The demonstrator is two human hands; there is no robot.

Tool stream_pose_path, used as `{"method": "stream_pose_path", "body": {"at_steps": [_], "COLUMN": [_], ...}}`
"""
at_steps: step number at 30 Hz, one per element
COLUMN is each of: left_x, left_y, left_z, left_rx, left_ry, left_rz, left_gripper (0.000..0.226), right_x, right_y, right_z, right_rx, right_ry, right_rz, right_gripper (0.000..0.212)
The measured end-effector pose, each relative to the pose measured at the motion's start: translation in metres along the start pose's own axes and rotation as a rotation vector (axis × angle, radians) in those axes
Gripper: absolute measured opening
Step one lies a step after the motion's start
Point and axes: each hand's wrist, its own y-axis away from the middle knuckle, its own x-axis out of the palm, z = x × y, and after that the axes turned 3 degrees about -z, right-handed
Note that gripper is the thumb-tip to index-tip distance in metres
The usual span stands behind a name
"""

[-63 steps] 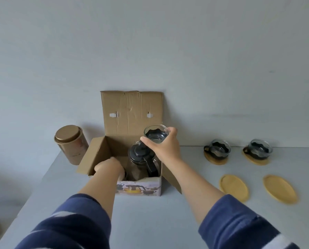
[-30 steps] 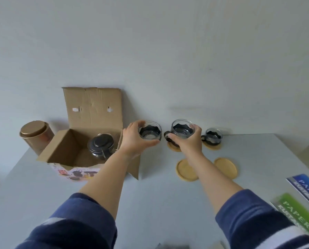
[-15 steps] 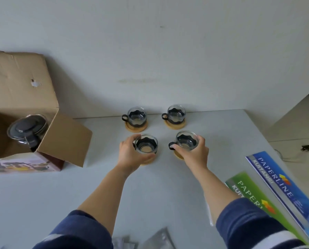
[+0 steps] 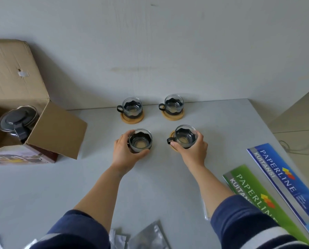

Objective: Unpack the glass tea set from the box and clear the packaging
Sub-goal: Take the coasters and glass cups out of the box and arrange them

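small clear glass cups with black wavy plastic holders and side handles: light, rigid, slick, breakable, so i grip round the holder or by the handle, not the bare rim. my left hand (image 4: pixel 126 153) is curled tight round the near-left cup (image 4: pixel 140 140), thumb on the near side, its round bamboo coaster mostly hidden under it. my right hand (image 4: pixel 192 149) is wrapped round the near-right cup (image 4: pixel 185 136), which sits over a round bamboo coaster (image 4: pixel 172 135) peeking out on the left; can't tell if either cup is fully down. two more cups on coasters, far-left (image 4: pixel 132 107) and far-right (image 4: pixel 173 105), by the wall. glass teapot with black lid (image 4: pixel 17 121) in the open brown cardboard box (image 4: pixel 58 130) at left on the grey worktop (image 4: pixel 42 186). heavier, take by handle. silver foil packets (image 4: pixel 146 236) near edge.
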Motion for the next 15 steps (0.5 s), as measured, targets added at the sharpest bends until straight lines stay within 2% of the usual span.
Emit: {"method": "stream_pose_path", "body": {"at_steps": [4, 8, 11, 13, 15], "left_x": [0.000, -0.005, -0.016, -0.030, -0.051], "left_y": [-0.002, -0.004, -0.004, -0.007, -0.012], "left_z": [-0.001, -0.004, -0.011, -0.015, -0.018], "left_rx": [-0.003, -0.004, 0.005, 0.034, 0.087], "left_ry": [-0.028, -0.080, -0.100, -0.137, -0.200], "left_rz": [0.007, 0.051, 0.077, 0.066, 0.043], "left_gripper": [0.080, 0.091, 0.100, 0.095, 0.085], "right_x": [-0.004, -0.019, -0.030, -0.034, -0.033], "right_y": [-0.001, -0.001, 0.002, 0.004, 0.010], "right_z": [0.003, 0.010, 0.027, 0.045, 0.069], "right_rx": [0.008, 0.038, -0.015, -0.098, -0.195], "right_ry": [0.001, -0.046, 0.088, 0.231, 0.364], "right_rz": [0.046, 0.155, 0.208, 0.193, 0.207], "right_gripper": [0.097, 0.111, 0.122, 0.123, 0.115]}}
